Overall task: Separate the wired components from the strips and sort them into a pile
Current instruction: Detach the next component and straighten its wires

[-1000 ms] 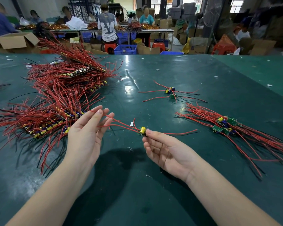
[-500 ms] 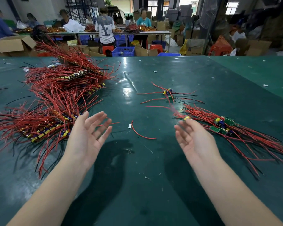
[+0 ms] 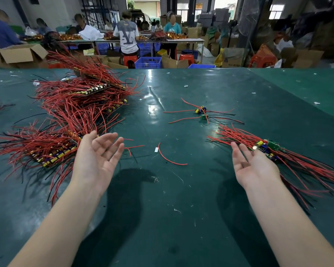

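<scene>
Sprawling over the left of the green table [image 3: 181, 218], the strips [image 3: 73, 116] form a big tangle of red wires with rows of yellow and blue parts still joined. At right lies the pile [image 3: 278, 157] of separated wired components: small green boards with yellow capacitors and long red leads. Farther off, centre, sit two loose components [image 3: 201, 112]. Near centre lies a stray red wire [image 3: 170, 159]. The left hand [image 3: 96, 158] hovers palm-up beside the strips, fingers spread, holding nothing. The right hand [image 3: 253, 166] is open too, fingertips just beside the pile.
</scene>
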